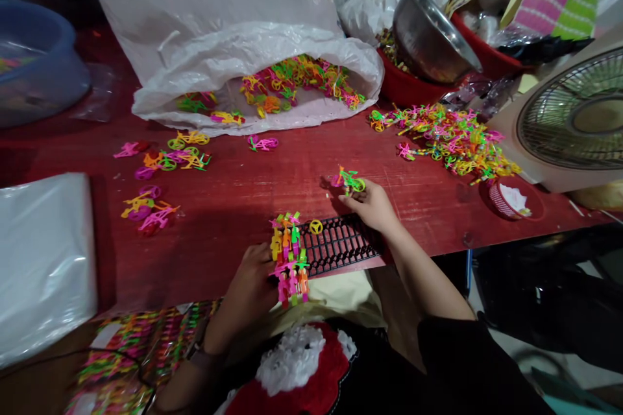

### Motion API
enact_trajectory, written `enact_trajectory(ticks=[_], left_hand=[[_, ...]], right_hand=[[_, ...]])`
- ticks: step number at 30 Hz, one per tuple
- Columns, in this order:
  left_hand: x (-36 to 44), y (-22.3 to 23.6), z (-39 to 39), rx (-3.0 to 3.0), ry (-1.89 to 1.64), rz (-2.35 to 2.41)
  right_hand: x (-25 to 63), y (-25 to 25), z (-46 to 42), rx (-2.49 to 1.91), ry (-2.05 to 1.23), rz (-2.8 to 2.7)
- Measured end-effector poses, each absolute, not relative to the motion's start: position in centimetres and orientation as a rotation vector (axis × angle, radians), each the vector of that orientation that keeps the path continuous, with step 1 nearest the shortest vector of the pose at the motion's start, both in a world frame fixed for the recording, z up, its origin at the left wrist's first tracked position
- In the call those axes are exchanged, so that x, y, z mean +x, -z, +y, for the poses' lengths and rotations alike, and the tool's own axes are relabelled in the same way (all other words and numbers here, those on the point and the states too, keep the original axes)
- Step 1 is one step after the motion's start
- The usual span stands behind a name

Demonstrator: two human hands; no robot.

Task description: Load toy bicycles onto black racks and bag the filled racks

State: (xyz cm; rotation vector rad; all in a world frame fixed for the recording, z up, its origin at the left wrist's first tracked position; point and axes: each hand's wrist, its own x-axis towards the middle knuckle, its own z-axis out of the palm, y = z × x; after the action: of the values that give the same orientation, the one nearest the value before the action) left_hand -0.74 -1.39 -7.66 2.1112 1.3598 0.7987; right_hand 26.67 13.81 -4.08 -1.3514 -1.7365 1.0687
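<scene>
- Plastic toy bicycles [289, 259] stacked against left hand [248, 288]; fingers hidden, grip unclear.
- Right hand [370, 205] pinches a green bicycle [351, 181] between its fingers.
- Risk: black rack [341, 245] overhangs the surface [233, 240] edge; a bump could spill the stack.

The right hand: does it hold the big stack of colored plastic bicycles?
No, the right hand holds one small green plastic toy bicycle, while the stack of plastic bicycles is in the left hand.
</scene>
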Motion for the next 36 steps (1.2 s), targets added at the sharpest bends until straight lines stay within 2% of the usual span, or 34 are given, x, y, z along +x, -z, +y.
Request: enact_trajectory(ticks=[5,7,13,18,30,36], left_hand=[[-0.8,8.0,-1.3,2.111,-0.770,1.350],[-0.9,8.2,-1.3,2.110,-0.755,1.348],[-1.1,8.2,-1.4,2.108,-0.705,1.349],[-1.0,7.9,-1.4,2.137,-0.713,1.362],[-1.2,8.1,-1.4,2.146,-0.689,1.367],[-1.3,8.0,-1.4,2.156,-0.686,1.343]], right_hand=[[23.5,3.3,11.0,-1.105,-1.461,-1.699],[22.4,3.5,9.9,-1.027,-1.493,-1.758],[20.9,5.4,8.7,-0.991,-0.953,-2.115],[20.9,6.6,8.5,-0.943,-0.723,-2.283],[20.5,6.9,9.0,-0.908,-0.913,-2.118],[20.5,6.8,8.8,-0.982,-0.870,-2.136]])
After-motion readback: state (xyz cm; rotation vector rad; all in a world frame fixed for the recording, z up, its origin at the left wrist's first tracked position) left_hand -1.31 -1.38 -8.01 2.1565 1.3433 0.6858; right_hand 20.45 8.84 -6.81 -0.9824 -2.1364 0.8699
